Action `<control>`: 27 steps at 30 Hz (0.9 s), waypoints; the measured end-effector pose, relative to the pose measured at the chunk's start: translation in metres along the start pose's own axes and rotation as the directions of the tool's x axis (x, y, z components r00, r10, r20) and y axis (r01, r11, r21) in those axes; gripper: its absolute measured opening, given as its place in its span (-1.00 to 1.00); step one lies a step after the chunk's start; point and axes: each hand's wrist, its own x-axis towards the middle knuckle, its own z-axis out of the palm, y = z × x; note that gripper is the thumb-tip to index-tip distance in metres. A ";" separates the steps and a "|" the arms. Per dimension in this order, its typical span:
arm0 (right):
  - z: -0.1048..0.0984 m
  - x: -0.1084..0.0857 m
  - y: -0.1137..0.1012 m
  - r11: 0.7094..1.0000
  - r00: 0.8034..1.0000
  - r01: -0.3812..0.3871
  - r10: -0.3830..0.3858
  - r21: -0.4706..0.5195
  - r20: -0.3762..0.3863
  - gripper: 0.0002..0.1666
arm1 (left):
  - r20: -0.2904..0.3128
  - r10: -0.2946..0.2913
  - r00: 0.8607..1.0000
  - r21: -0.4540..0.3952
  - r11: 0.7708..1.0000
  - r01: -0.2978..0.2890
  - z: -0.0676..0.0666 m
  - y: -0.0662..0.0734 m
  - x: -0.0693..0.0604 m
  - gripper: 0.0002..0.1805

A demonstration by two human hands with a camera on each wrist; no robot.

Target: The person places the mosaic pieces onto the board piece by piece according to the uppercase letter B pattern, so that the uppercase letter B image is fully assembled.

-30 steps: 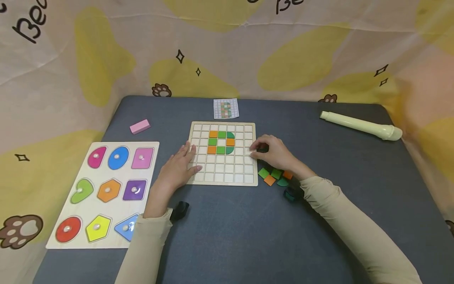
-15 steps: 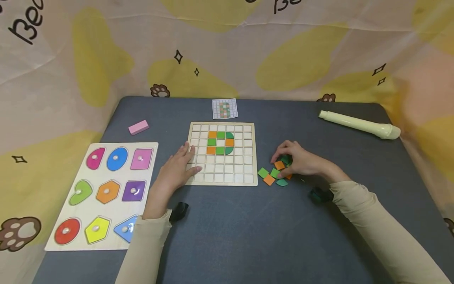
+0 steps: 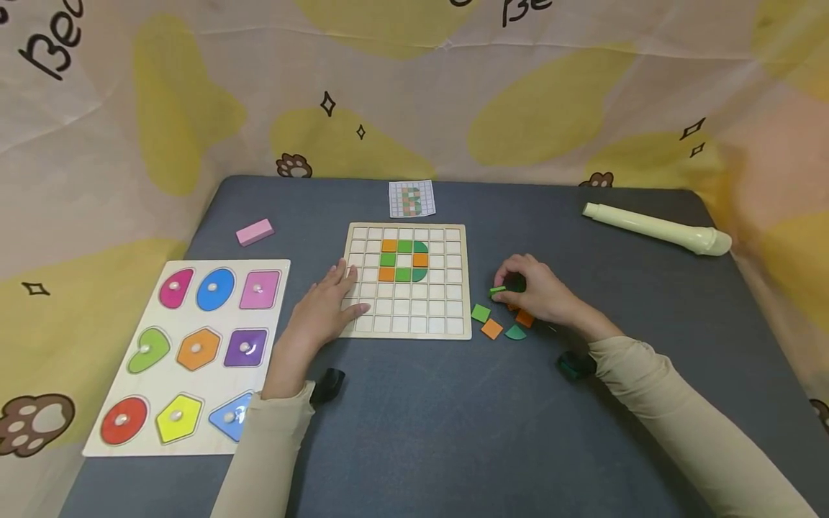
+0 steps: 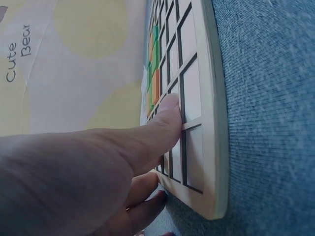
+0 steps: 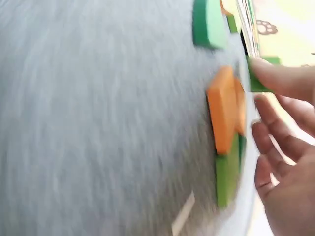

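My left hand point(image 3: 320, 309) rests on the left edge of a wooden grid board point(image 3: 414, 308), its thumb lying on the squares. Orange and green tiles form a small ring in the board's upper middle. To the right of the board, my right hand point(image 3: 540, 291) pinches a green square tile point(image 3: 496, 289) between thumb and finger, tilted on edge above the table. Below that hand lie a light green tile point(image 3: 481, 313), an orange tile point(image 3: 491, 329) and a dark green quarter-round tile point(image 3: 515, 332). Other loose tiles are partly hidden under the hand.
A small pattern card point(image 3: 411, 198) lies behind the board. On the left is a shape puzzle board point(image 3: 216, 331) with knobbed pieces, and a pink block point(image 3: 255, 232) sits beyond it. A pale yellow recorder-like tube point(image 3: 654, 226) lies at the back right.
My right hand has gone from beside the board's right edge to the loose tiles, and has lifted a green square tile from among them. My left hand has stayed put.
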 end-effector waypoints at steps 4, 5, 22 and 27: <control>0.011 0.006 -0.008 0.998 0.996 0.002 0.003 0.062 -0.088 -0.87 | 0.003 0.002 1.000 0.002 1.000 -0.002 0.000 0.000 0.000 -0.13; 0.014 0.008 -0.011 0.997 0.995 0.006 0.002 0.080 -0.098 -0.87 | 0.003 0.003 1.000 0.002 1.000 -0.003 0.000 0.000 0.000 -0.13; 0.073 0.055 -0.067 0.978 0.993 0.109 -0.097 0.179 -0.069 -0.80 | -0.011 0.007 1.000 -0.006 1.000 -0.007 0.003 -0.002 0.001 -0.14; 0.084 0.065 -0.078 0.978 0.995 0.086 -0.077 0.189 -0.056 -0.81 | -0.004 0.002 1.000 -0.004 1.000 -0.002 0.003 -0.003 0.000 -0.14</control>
